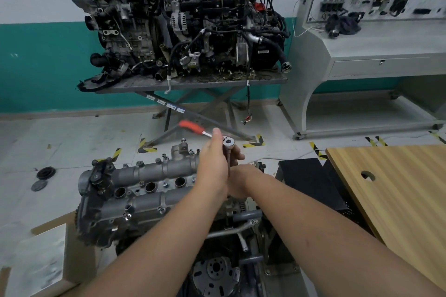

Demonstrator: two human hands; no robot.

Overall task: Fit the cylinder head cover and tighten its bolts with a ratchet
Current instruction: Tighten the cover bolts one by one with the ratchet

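Note:
The grey aluminium cylinder head cover [144, 183] sits on the engine in front of me, with spark plug holes along its middle and bolts around its edge. A ratchet [228, 143] with a red handle [191, 126] stands upright on a long extension bar [228, 164] over the cover's right end. My left hand [212, 159] grips the ratchet head, thumb up beside it. My right hand [239, 187] sits lower, curled round the bottom of the extension bar and partly hidden behind the left hand. The socket and the bolt under it are hidden.
A wooden table [398, 200] with a round hole stands at the right. Two other engines rest on a metal stand [193, 81] ahead. A grey training console [362, 43] is at the far right. Black round parts [44, 173] lie on the floor at the left.

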